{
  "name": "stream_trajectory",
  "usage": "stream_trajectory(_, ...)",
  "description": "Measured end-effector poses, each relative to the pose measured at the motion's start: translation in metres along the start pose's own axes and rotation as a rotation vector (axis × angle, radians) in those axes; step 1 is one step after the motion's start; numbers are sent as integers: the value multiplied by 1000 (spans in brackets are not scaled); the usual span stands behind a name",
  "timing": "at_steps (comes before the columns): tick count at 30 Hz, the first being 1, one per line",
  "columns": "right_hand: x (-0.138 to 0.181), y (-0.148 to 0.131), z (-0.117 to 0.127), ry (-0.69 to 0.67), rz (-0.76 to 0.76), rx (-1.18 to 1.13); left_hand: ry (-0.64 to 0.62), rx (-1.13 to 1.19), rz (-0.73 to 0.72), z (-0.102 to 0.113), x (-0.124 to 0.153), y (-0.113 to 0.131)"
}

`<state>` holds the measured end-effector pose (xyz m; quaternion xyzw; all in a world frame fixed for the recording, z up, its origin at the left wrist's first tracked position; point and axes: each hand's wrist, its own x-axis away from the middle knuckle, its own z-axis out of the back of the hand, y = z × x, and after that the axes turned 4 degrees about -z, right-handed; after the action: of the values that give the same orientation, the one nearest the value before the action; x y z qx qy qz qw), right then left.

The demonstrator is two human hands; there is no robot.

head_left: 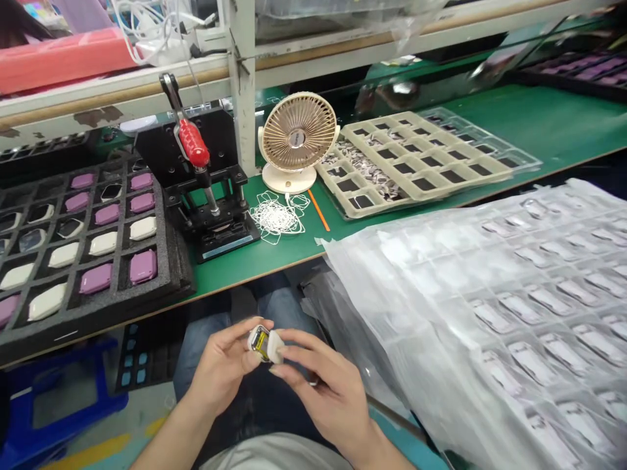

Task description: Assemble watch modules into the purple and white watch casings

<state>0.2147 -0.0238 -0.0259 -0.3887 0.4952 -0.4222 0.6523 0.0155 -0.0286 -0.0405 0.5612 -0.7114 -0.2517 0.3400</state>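
Nearest, low in the middle above the lap: left hand (223,365) and right hand (326,385), fingertips of both pinching a small white case (264,343) between them, its open side up with a yellow part inside. Left thumb and forefinger curled around the case's left end; right thumb and forefinger pressed on its right end, remaining fingers loosely bent beneath.

To the right, near: a large clear plastic bag (490,313) over rows of small parts, draped across the bench edge.

To the left, on the green bench (274,251): a black foam tray (88,241) with white and purple cases in its compartments.

Farther in, just right of the foam tray: a black hand press (206,189) with a red-gripped lever, upright. Beside it a tangle of white loops (277,215) and an orange pencil (319,210).

Behind those, a small beige fan (296,140). Right of the fan, a beige compartment tray (416,160) with dark squares.
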Motion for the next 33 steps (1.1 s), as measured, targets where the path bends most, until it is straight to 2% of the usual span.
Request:
stream_trajectory(8, -7, 6, -12, -37, 110, 48, -30, -155, -116, -1, 5, -1)
stream_trajectory(13, -10, 9, -13, -44, 151, 74, 2, -158, -127, 4, 5, -2)
stream_trajectory(17, -9, 13, -15, -67, 194, 127, 25, -193, -190, 5, 2, -2)
stream_trajectory(23, 1, 21, -27, -56, 230, 252, 62, -199, -216, -4, 5, -3)
stream_trajectory(25, 0, 24, -31, -37, 240, 265, 122, -185, -195, -8, 5, -5)
stream_trajectory(27, -4, 24, -33, -26, 195, 256, 237, -168, -160, -11, 4, -7)
stream_trajectory(30, -16, 22, -32, -38, 4, 228, 368, -120, -138, -9, -2, -6)
stream_trajectory(32, -24, 21, -31, -150, -64, 224, 392, -97, -163, -6, -7, -4)
stream_trajectory(33, -27, 21, -30, -224, -52, 222, 395, -94, -174, -4, -8, -2)
